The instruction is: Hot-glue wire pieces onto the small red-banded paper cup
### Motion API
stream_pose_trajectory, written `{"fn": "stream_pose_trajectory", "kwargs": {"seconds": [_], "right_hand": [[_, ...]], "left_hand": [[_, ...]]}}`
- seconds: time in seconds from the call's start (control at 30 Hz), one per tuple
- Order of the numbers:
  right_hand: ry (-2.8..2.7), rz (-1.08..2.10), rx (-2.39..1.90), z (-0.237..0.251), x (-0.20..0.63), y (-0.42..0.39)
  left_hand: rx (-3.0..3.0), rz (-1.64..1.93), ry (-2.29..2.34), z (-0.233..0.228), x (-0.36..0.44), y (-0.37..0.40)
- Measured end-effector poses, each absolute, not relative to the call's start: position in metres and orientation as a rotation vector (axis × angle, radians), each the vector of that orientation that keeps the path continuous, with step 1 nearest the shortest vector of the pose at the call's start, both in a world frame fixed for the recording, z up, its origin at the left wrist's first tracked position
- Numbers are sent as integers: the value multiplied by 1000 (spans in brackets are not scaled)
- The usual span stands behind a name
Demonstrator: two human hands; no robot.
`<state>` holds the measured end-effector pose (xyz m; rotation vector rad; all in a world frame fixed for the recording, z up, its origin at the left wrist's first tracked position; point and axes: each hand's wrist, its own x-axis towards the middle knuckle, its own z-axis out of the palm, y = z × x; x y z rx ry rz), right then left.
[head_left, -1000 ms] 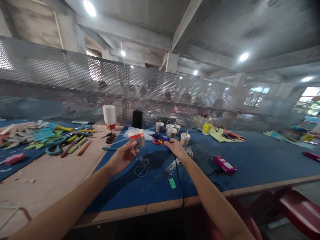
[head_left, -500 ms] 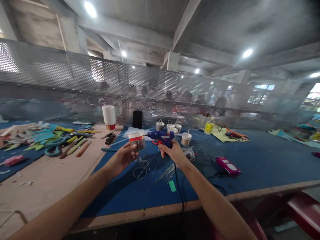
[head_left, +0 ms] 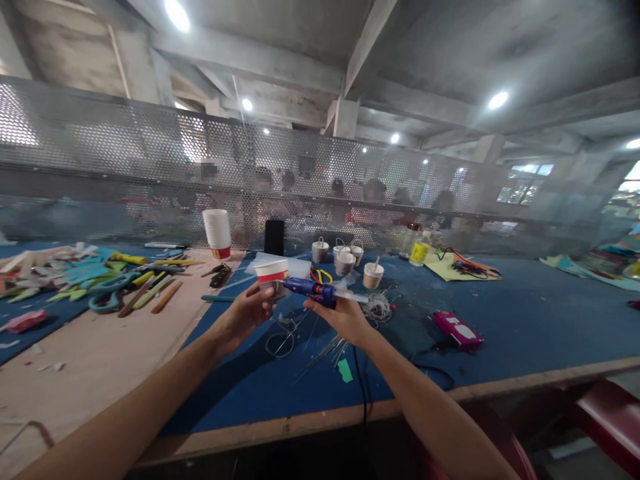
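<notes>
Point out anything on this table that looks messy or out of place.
A torn-looking green scrap lies stray on the blue tabletop, and loose strands fan out untidily beside it, unlike the stacked paper cups.

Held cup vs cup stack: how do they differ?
The held cup is gripped in the left hand; the cup stack stands unheld. The held cup looks single; the cup stack is many nested cups and taller. The held cup shows red just below its white rim, the cup stack red at its foot. Both share white and red colouring.
</notes>
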<state>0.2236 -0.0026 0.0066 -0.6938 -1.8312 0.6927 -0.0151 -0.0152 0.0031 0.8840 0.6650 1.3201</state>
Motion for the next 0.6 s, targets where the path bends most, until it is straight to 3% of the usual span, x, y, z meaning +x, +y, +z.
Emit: {"fn": "stream_pose_trajectory", "kwargs": {"seconds": [0.6], "right_hand": [[-2038,263,-864,10,229,-7]], "left_hand": [[907,1327,658,-3,-17,-8]]}}
